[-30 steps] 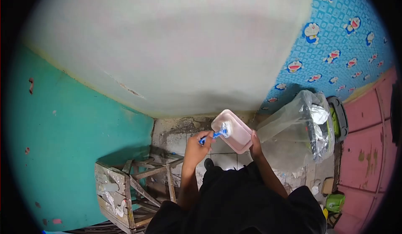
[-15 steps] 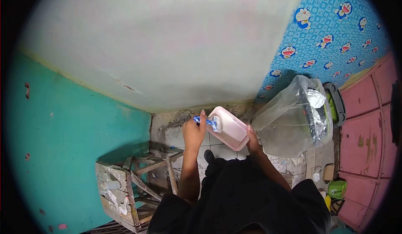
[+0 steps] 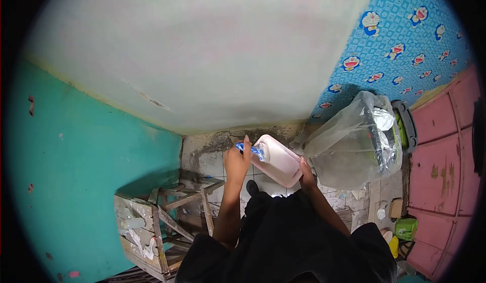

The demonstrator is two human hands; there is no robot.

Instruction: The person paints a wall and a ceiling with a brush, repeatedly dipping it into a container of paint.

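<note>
My left hand [image 3: 237, 162] is shut on a small blue-handled scraper [image 3: 251, 149] smeared with white paste. Its blade rests against the left rim of a pink rectangular tray [image 3: 281, 162]. My right hand [image 3: 307, 177] grips the tray's near right edge and holds it tilted in front of my chest. White paste lies inside the tray. Both hands are raised above a tiled floor, close to the corner where a white wall [image 3: 202, 55] meets the floor.
A teal wall [image 3: 86, 171] stands at left, blue cartoon wallpaper [image 3: 405, 40] at upper right, a pink door [image 3: 445, 171] at right. A paint-stained wooden stool [image 3: 162, 222] sits below left. A clear plastic bag [image 3: 349, 149] covers something at right.
My left hand has lifted the scraper from inside the tray up to its left rim. The tray has tilted and shifted slightly left. The view has moved a little.
</note>
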